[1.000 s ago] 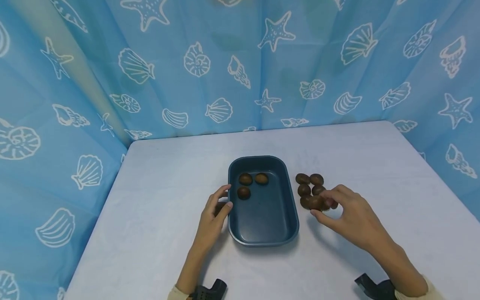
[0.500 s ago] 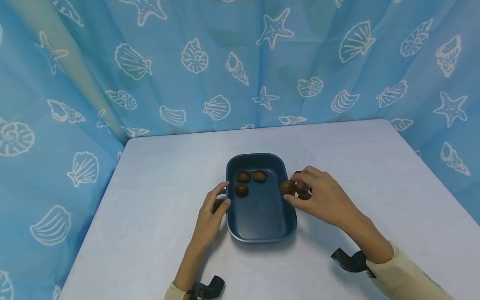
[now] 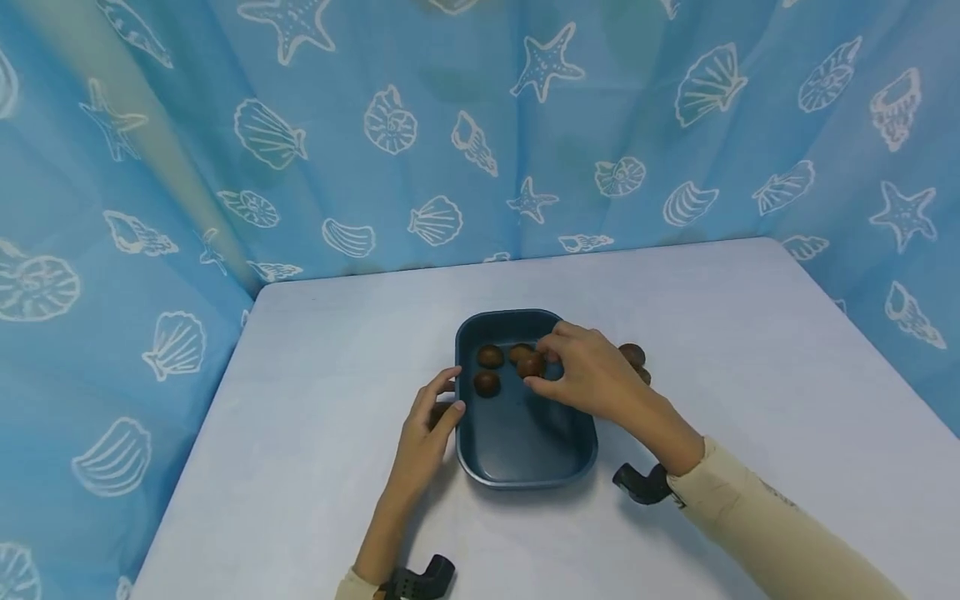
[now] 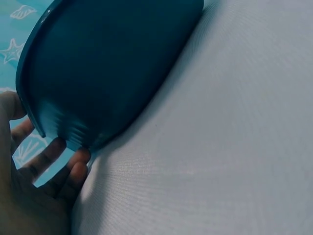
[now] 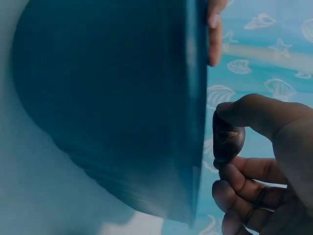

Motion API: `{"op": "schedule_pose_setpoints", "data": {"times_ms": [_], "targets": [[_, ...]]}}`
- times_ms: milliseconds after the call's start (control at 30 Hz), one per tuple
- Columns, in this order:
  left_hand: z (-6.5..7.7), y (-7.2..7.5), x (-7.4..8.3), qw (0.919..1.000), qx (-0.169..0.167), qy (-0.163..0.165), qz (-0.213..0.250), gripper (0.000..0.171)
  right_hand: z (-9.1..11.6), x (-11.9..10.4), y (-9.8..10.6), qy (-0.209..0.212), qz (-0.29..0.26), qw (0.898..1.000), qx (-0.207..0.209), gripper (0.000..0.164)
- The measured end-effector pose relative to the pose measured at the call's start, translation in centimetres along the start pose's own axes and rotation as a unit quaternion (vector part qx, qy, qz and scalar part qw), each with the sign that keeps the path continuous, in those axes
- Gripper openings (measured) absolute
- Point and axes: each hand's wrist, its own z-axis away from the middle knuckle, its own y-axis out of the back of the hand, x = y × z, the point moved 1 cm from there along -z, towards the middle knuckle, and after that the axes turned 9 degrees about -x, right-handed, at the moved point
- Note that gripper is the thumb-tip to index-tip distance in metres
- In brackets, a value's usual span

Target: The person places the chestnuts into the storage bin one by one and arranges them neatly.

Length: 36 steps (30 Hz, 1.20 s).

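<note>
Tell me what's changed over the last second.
The right hand has moved left from the group of brown pieces beside the tray and now holds one piece over it. The left hand stays at the tray's left edge; the three pieces inside haven't visibly moved.

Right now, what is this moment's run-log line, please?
right hand: pinches brown piece over tray; left hand: touches tray rim; inside tray: three loose pieces; right of tray: more pieces

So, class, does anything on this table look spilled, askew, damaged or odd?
Nothing stands out. The blue tray sits upright on the table with three brown pieces lying inside; a fourth is in the right hand. Others lie beside the tray, partly hidden by that hand.
</note>
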Motion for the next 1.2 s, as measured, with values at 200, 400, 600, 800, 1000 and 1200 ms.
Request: {"op": "schedule_pose_setpoints", "data": {"times_ms": [200, 400, 600, 800, 1000, 1200], "targets": [[-0.3, -0.7, -1.9, 0.9999, 0.009, -0.008, 0.005, 0.044, -1.2, 0.1, -1.6, -0.027, 0.051, 0.997, -0.044, 0.038], [-0.2, -0.7, -2.0, 1.0, -0.001, 0.0, 0.003, 0.045, -2.2, 0.4, -2.9, -0.028, 0.099, 0.993, -0.054, 0.036], [-0.3, -0.3, -2.0, 1.0, 0.002, -0.006, 0.003, 0.044, -2.8, 0.3, -3.9, -0.009, 0.156, 0.987, -0.038, 0.037], [-0.4, -0.3, -1.6, 1.0, 0.002, -0.001, 0.007, 0.045, -3.2, 0.5, -4.4, -0.004, 0.172, 0.985, -0.015, 0.033], [0.2, 0.0, 1.4, 1.0, -0.001, 0.0, 0.008, 0.045, -3.5, 0.5, -4.5, -0.01, 0.177, 0.984, -0.01, 0.035], [0.4, 0.0, 2.3, 1.0, 0.0, 0.005, 0.005, 0.045, -3.6, 0.6, -4.8, -0.01, 0.183, 0.983, -0.007, 0.036]]}}
